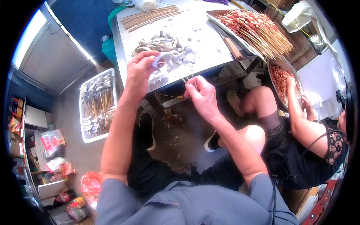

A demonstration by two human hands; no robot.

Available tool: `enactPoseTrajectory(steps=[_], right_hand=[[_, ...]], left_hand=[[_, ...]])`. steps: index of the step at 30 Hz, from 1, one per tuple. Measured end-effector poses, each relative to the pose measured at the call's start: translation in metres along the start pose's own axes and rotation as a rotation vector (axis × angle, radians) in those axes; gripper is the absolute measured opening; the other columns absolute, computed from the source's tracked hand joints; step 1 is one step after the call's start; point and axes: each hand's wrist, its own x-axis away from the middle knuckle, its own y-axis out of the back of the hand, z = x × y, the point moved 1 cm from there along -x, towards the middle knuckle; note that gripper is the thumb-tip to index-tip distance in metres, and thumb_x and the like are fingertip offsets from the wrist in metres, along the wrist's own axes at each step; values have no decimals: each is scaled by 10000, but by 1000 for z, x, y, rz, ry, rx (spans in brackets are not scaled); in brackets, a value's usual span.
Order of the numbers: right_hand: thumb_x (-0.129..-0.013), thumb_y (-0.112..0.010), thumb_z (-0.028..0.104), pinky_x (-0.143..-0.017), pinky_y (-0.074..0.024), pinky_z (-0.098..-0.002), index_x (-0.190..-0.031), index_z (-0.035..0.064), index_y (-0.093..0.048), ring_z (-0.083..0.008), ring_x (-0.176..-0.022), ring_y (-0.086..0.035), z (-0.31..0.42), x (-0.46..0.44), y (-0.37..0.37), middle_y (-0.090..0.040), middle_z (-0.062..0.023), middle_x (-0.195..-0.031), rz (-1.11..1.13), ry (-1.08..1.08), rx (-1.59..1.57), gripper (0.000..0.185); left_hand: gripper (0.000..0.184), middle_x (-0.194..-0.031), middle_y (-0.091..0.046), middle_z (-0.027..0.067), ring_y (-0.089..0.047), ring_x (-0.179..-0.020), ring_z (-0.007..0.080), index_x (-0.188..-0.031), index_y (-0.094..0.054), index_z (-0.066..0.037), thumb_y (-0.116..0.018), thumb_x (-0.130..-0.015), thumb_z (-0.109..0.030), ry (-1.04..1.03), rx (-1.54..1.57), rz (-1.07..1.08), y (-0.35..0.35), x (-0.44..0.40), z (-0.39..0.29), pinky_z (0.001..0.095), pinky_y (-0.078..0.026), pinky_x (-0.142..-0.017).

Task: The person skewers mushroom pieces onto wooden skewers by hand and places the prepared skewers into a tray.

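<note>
My left hand (141, 69) is raised at the table's front edge, its fingers closed on a pale grey-white slice (160, 60). To its right, my right hand (200, 95) pinches thin wooden skewers (186, 79), whose tips stick out above the fingers. Behind my hands a pile of similar grey and white slices (161, 42) lies on the white table (210, 39). Loose bare skewers (144, 18) rest at the table's back left. What the slices are made of, I cannot tell.
A white tray (83, 129) of skewered slices stands on the floor at left. On the table's right are a knife (232, 48) and a tray of meat skewers (258, 28). A co-worker at right reaches into a bowl of meat pieces (279, 80).
</note>
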Motion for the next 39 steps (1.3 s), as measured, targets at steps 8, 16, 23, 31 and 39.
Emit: enactPoseTrajectory(steps=[8, 16, 23, 31, 39], right_hand=[[-934, -599, 100, -556, -437, -230, -838, 7, -604, -51, -589, -559, 5, -16, 20, -637, -23, -653, -111, -50, -77, 134], [-946, -601, 110, -575, -436, -222, -857, 7, -610, -44, -611, -561, 5, -16, 33, -633, -9, -658, -136, -47, -118, 137], [-929, -610, 102, -568, -446, -235, -848, -1, -598, -53, -601, -563, 6, -11, 30, -627, -18, -648, -100, -50, -41, 131], [-916, -608, 89, -543, -437, -237, -826, -2, -598, -55, -584, -558, 5, -12, 26, -629, -23, -635, -99, -5, -39, 129], [-910, -605, 95, -540, -439, -239, -825, -1, -601, -58, -586, -568, 5, -10, 26, -630, -27, -634, -90, -28, -48, 128]], left_hand=[[147, -1021, -669, 58, -614, -832, 133, -1017, -699, -43, -635, -897, -98, -443, -863, -104, -8, -22, 20, 268, -514, -744], [145, -938, -635, 67, -585, -759, 173, -914, -695, -24, -723, -815, -127, -750, -1398, 6, -18, -42, 31, 300, -494, -679], [66, -707, -550, 7, -473, -638, 65, -718, -600, -12, -631, -776, -11, -498, -1028, -137, 1, -30, 18, 229, -392, -579], [87, -717, -528, 47, -531, -690, 159, -698, -548, -24, -629, -720, -47, -507, -1354, -54, 9, -23, 12, 311, -440, -636], [60, -776, -589, 104, -581, -744, 256, -771, -607, -22, -641, -757, -70, -481, -1571, -50, 4, -11, 3, 375, -472, -700]])
